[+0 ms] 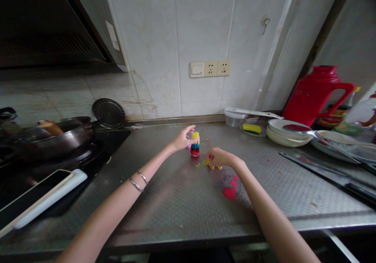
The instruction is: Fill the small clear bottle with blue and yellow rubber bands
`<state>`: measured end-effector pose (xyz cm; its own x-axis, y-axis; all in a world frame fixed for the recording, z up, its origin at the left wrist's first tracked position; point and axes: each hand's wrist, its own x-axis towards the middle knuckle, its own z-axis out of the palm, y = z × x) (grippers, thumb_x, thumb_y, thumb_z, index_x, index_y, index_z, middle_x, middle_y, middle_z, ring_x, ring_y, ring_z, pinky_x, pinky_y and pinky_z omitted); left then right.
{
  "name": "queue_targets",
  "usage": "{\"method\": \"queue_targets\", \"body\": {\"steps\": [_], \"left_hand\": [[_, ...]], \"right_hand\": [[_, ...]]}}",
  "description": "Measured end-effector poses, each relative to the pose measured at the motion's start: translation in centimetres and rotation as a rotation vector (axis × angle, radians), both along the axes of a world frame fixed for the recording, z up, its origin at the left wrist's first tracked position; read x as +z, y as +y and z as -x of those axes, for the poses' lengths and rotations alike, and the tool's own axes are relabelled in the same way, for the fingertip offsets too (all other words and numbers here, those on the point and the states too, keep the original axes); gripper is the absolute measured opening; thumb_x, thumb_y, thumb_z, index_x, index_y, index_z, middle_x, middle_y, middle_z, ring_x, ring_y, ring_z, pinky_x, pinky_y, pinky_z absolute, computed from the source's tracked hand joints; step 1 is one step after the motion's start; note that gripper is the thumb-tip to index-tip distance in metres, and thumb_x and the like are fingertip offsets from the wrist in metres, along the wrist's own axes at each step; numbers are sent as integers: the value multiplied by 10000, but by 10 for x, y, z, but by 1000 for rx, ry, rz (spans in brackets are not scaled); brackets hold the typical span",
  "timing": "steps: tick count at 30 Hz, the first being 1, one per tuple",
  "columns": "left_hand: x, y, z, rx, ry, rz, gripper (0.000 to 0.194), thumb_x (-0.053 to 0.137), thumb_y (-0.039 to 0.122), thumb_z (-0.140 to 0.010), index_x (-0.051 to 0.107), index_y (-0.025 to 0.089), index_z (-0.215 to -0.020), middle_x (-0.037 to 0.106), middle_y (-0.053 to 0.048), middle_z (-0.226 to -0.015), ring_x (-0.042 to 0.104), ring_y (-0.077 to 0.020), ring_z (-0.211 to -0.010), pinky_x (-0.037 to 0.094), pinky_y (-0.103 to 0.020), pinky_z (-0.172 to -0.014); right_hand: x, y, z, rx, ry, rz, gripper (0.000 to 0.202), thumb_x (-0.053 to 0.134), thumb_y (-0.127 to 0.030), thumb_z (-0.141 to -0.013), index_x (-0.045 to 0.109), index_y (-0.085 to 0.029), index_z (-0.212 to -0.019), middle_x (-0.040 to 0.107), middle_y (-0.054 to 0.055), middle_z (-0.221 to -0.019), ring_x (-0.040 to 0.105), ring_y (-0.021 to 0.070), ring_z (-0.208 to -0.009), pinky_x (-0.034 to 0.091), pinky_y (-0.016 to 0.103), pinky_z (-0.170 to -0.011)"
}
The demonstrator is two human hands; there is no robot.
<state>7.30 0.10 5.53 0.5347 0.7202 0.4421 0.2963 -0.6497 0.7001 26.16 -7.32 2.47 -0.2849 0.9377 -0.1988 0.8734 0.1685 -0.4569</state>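
Note:
A small clear jar (195,150) stands upright on the metal counter (176,200), filled with red, black, blue and yellow layers that look like small rubber bands. My left hand (182,139) is curled around its upper part, thumb across the front. Just right of the jar, my right hand (219,157) is lowered to the counter, fingertips pinched together among loose yellow rubber bands (206,162). Whatever lies between those fingertips is mostly hidden. A pinkish thing, perhaps a lid, partly shows behind the jar by my left hand.
On the left are a pan (55,137) on the stove and a phone on a white stand (53,196). To the right stand a red thermos (314,94), stacked bowls (289,137), a yellow sponge (252,128) and a long dark-handled utensil (320,175). A red patch (230,190) marks the counter.

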Motion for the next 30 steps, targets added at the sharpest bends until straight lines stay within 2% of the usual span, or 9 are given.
{"method": "queue_targets", "body": {"steps": [4, 7, 11, 17, 20, 24, 27, 30], "left_hand": [[-26, -8, -7, -8, -80, 114, 701, 677, 278, -637, 361, 129, -1245, 526, -138, -1127, 538, -185, -952, 444, -296, -776], [-40, -12, -12, 3, -112, 123, 609, 660, 281, -657, 404, 133, -1190, 575, -103, -1030, 559, -165, -857, 453, -296, -759], [-51, -11, -15, 40, -116, 125, 433, 648, 289, -669, 498, 131, -1043, 606, -68, -903, 559, -156, -788, 458, -293, -733], [-57, -7, -14, 29, -125, 165, 359, 644, 327, -669, 517, 126, -939, 609, -53, -840, 561, -151, -745, 455, -285, -702], [-58, -6, -14, 22, -133, 171, 351, 641, 329, -669, 514, 128, -928, 604, -48, -830, 555, -144, -730, 447, -277, -694], [-58, -9, -14, 37, -133, 168, 323, 633, 304, -674, 514, 132, -921, 599, -37, -813, 545, -135, -712, 438, -271, -684], [-57, -11, -13, 48, -137, 156, 296, 630, 283, -675, 519, 137, -907, 595, -31, -800, 540, -136, -717, 433, -266, -676], [-56, -11, -12, 50, -131, 143, 291, 628, 294, -676, 521, 141, -900, 592, -24, -784, 533, -134, -707, 431, -264, -664]], "right_hand": [[0, 2, 0, 36, -3, -46, 210, 526, -122, -591, 662, -139, -750, 658, 41, -681, 572, 104, -540, 387, 156, -453], [-2, 4, -1, 58, 10, -66, 207, 513, -118, -588, 670, -145, -720, 657, 31, -652, 577, 112, -552, 393, 157, -459], [-3, 4, -1, 58, 37, -54, 214, 501, -104, -581, 678, -149, -693, 650, 13, -608, 575, 114, -547, 402, 157, -467], [1, 3, -2, 104, 157, -163, 231, 491, -106, -587, 687, -140, -705, 649, 0, -618, 566, 102, -583, 391, 153, -504], [4, 3, -5, 67, 257, -225, 220, 497, -128, -604, 683, -134, -720, 659, 13, -660, 570, 105, -610, 412, 163, -537], [10, 3, -11, -23, 438, -173, 199, 505, -161, -633, 652, -103, -754, 638, 26, -631, 562, 101, -563, 453, 183, -522], [21, 5, -14, -80, 534, -152, 198, 527, -190, -648, 640, -93, -778, 634, 38, -651, 566, 103, -565, 488, 199, -511], [43, 11, -13, -77, 549, -204, 205, 554, -218, -655, 643, -94, -791, 636, 43, -674, 571, 105, -583, 508, 204, -510]]}}
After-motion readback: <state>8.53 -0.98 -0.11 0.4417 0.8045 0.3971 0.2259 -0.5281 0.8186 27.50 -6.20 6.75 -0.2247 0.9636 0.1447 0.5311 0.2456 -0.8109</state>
